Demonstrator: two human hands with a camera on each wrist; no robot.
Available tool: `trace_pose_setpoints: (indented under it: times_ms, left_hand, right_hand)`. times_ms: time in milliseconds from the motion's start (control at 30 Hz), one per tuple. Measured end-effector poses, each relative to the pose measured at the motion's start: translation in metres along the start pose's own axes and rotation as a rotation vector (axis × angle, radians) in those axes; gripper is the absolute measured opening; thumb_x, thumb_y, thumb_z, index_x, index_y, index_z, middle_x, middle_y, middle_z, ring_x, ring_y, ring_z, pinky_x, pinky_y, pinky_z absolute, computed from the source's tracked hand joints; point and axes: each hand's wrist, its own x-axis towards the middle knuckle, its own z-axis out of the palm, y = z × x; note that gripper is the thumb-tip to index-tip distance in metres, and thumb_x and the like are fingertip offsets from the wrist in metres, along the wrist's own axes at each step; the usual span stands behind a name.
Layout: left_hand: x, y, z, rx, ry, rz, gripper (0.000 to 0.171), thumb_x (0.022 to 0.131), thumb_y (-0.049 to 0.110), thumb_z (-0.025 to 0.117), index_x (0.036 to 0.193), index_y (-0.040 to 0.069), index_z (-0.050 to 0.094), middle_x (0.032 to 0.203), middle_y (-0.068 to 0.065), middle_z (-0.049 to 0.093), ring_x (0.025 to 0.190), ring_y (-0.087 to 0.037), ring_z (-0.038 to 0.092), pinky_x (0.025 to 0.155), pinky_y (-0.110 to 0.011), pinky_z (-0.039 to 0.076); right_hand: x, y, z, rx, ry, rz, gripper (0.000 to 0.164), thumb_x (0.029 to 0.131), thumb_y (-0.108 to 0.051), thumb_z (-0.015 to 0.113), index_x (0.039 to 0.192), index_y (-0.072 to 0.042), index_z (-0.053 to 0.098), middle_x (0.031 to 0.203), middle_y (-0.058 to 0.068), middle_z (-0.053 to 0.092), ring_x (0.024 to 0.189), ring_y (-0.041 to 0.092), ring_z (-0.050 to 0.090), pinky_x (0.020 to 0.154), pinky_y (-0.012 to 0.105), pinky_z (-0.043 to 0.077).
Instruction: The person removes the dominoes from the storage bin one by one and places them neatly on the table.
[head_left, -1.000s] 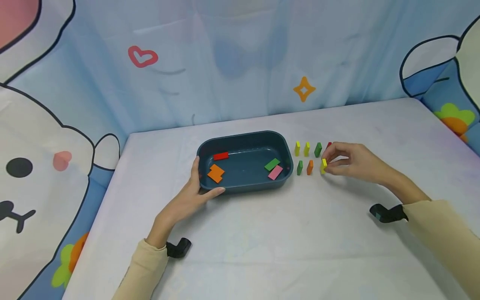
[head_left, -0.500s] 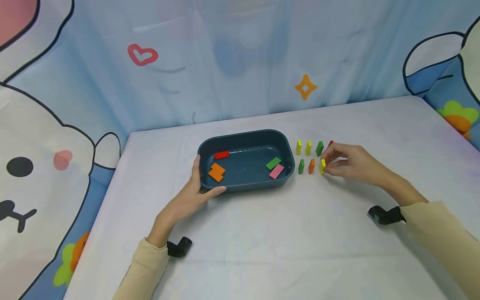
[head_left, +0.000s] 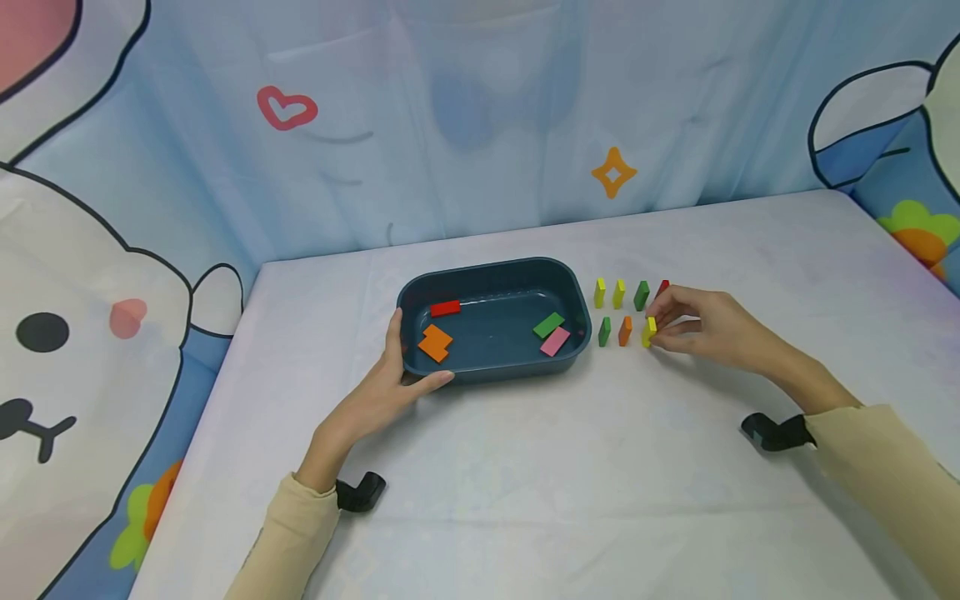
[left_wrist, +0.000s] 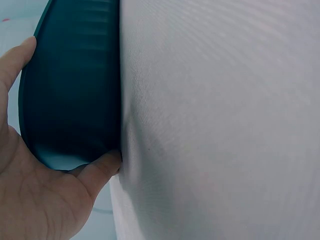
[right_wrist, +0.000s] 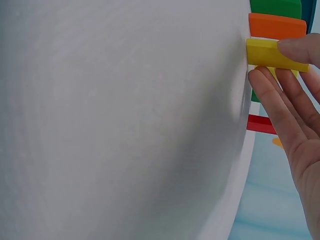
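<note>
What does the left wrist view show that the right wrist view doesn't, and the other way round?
Left wrist only: the left hand gripping the end of the tray.

Right wrist only: the right hand pinching a yellow block, with an orange block beside it, a green block at the top edge and a red block lower down.

Both: the white cloth. The dark sliver in the right wrist view's top right corner is probably the tray too.

white-covered table (head_left: 525,483), light-blue curtain (head_left: 480,175) beyond the table, red heart outline (head_left: 282,126) and orange star (head_left: 602,172) above the table's far edge, white cartoon animal (head_left: 90,358) left of the table, green-and-orange flower (head_left: 921,240) to the table's right
</note>
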Motion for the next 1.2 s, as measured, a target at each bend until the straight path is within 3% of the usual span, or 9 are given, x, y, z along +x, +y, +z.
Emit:
trace_pose_setpoints:
  times_ms: [700, 933, 1100, 1200]
  left_hand:
    - [0.0, -0.001, 0.001, -0.002, -0.007, 0.002, 0.117, 0.08, 0.068, 0.065, 0.149, 0.041, -0.026, 0.165, 0.001, -0.005, 0.152, -0.02, 0.005, 0.121, -0.056, 0.015]
    - [0.0, -0.002, 0.002, -0.009, -0.01, -0.001, 0.118, 0.08, 0.067, 0.066, 0.149, 0.041, -0.026, 0.165, 0.002, -0.007, 0.152, -0.021, 0.005, 0.121, -0.056, 0.014]
    - [0.001, -0.002, 0.001, 0.001, -0.008, -0.005, 0.117, 0.08, 0.068, 0.065, 0.148, 0.043, -0.026, 0.165, 0.002, -0.007, 0.152, -0.021, 0.004, 0.121, -0.056, 0.014]
    - [0.0, -0.002, 0.0, 0.007, -0.004, -0.002, 0.118, 0.08, 0.068, 0.065, 0.149, 0.041, -0.026, 0.165, 0.001, -0.007, 0.152, -0.022, 0.004, 0.12, -0.057, 0.015]
  right_hand:
    - [-0.002, 0.001, 0.001, -0.033, -0.012, 0.037, 0.034, 0.077, 0.001, 0.079, 0.106, -0.007, 0.062, 0.102, 0.006, 0.067, 0.088, -0.002, 0.059, 0.079, 0.003, 0.046]
    - [-0.005, 0.001, 0.001, -0.032, -0.012, 0.045, 0.037, 0.076, 0.002, 0.079, 0.109, -0.006, 0.062, 0.102, 0.006, 0.067, 0.086, 0.0, 0.06, 0.077, 0.012, 0.054]
    - [-0.011, 0.0, -0.001, -0.011, 0.001, 0.044, 0.039, 0.076, -0.001, 0.081, 0.109, -0.005, 0.062, 0.097, 0.006, 0.068, 0.084, 0.005, 0.063, 0.074, 0.009, 0.052]
    - [-0.017, -0.001, -0.005, -0.014, -0.019, 0.066, 0.04, 0.077, -0.004, 0.082, 0.111, -0.006, 0.061, 0.095, 0.003, 0.068, 0.084, 0.007, 0.064, 0.075, 0.016, 0.056]
